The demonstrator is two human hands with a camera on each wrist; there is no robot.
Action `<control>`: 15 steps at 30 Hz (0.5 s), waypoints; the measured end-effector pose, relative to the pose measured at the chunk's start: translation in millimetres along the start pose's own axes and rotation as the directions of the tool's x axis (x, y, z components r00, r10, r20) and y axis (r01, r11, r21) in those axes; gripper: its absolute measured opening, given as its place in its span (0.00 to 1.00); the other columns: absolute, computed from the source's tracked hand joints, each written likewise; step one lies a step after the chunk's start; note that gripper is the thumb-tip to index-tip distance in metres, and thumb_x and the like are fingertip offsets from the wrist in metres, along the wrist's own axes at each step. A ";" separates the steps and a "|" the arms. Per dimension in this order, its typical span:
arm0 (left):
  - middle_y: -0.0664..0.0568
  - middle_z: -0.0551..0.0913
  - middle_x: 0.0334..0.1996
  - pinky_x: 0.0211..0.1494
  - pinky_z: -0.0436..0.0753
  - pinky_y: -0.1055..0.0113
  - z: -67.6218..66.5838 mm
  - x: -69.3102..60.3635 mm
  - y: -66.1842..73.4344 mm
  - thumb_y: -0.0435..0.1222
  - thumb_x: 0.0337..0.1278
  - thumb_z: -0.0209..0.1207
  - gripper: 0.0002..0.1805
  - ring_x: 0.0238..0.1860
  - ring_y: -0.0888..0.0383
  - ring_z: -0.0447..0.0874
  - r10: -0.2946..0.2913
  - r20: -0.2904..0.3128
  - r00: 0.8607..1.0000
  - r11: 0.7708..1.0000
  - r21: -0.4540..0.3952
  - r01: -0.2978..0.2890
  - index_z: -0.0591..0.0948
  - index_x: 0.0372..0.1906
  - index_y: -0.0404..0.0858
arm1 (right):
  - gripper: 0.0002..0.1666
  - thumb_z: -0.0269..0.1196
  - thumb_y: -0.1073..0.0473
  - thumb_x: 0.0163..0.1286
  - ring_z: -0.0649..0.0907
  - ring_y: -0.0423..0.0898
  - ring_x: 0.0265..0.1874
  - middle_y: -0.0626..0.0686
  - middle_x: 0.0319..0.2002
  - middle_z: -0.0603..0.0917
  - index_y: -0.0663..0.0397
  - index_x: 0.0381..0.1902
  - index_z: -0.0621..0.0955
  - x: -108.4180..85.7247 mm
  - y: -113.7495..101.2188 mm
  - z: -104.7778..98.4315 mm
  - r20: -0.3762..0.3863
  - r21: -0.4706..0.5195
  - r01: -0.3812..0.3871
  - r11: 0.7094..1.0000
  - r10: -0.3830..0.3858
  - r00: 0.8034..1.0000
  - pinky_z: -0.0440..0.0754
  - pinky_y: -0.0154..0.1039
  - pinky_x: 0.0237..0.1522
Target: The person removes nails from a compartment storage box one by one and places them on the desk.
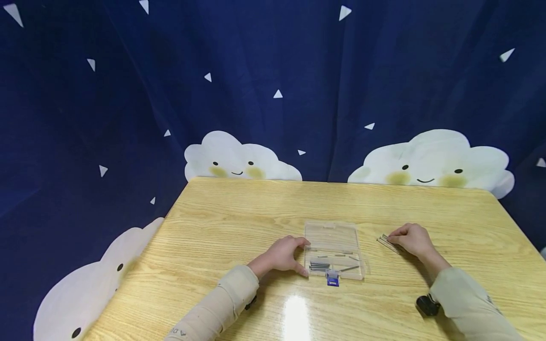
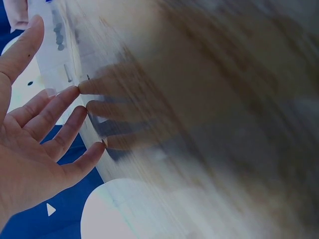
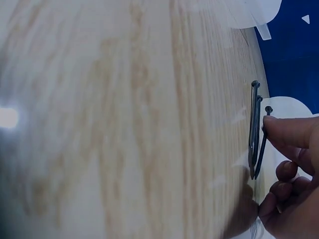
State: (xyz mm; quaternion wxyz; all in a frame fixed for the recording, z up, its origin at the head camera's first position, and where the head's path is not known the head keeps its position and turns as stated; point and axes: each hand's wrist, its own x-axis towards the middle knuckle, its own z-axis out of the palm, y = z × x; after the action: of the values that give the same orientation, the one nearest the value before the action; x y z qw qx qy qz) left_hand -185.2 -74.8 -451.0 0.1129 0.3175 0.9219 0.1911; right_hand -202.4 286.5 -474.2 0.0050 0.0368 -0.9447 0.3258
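Observation:
A clear plastic box (image 1: 332, 238) lies with its lid raised back on the table, several dark nails (image 1: 320, 266) in its front part. My left hand (image 1: 285, 255) is at the box's left side, thumb and fingers spread. In the left wrist view its fingertips (image 2: 79, 109) touch the tabletop beside the box. To the right of the box, my right hand (image 1: 413, 239) pinches a nail (image 3: 264, 137) near its head. Two more nails (image 3: 254, 124) lie close beside it in the right wrist view. The fingertips behind the nail are partly hidden.
A blue latch (image 1: 332, 278) sticks out from the box's front edge. The wooden table (image 1: 239, 208) reaches back to a dark blue curtain (image 1: 256, 57) with white clouds and triangles. Light glares off the tabletop near the front.

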 end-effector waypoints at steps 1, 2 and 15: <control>0.54 0.80 0.46 0.54 0.69 0.66 0.1 -0.1 0.0 0.51 0.30 0.72 0.41 0.49 0.58 0.73 0.000 0.001 1.000 1.000 0.000 0.000 0.73 0.56 0.40 | 0.11 0.65 0.60 0.55 0.77 0.62 0.35 0.63 0.32 0.79 0.65 0.28 0.84 0.4 0.7 0.2 0.000 -0.001 0.000 1.000 0.000 1.000 0.72 0.55 0.36; 0.54 0.80 0.46 0.54 0.69 0.67 0.3 -0.2 -0.1 0.51 0.30 0.72 0.41 0.48 0.58 0.73 0.000 0.001 1.000 1.000 0.000 0.000 0.73 0.56 0.40 | 0.11 0.66 0.59 0.55 0.77 0.62 0.35 0.63 0.32 0.79 0.65 0.28 0.84 0.7 1.4 0.4 0.001 -0.001 0.002 1.000 -0.002 1.000 0.72 0.55 0.37; 0.55 0.79 0.47 0.55 0.69 0.67 0.2 0.6 0.1 0.52 0.30 0.72 0.41 0.49 0.58 0.73 -0.010 0.007 1.000 1.000 -0.004 0.010 0.73 0.56 0.41 | 0.11 0.66 0.58 0.54 0.78 0.59 0.33 0.60 0.30 0.81 0.62 0.28 0.85 -2.5 2.0 2.9 -0.035 -0.020 0.015 1.000 -0.015 0.999 0.73 0.53 0.37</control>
State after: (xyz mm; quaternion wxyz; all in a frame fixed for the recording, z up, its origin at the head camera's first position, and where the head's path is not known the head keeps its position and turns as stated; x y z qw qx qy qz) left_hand -185.5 -74.3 -451.1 0.1179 0.3136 0.9226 0.1913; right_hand -200.0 286.4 -477.8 0.0246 0.0380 -0.9473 0.3171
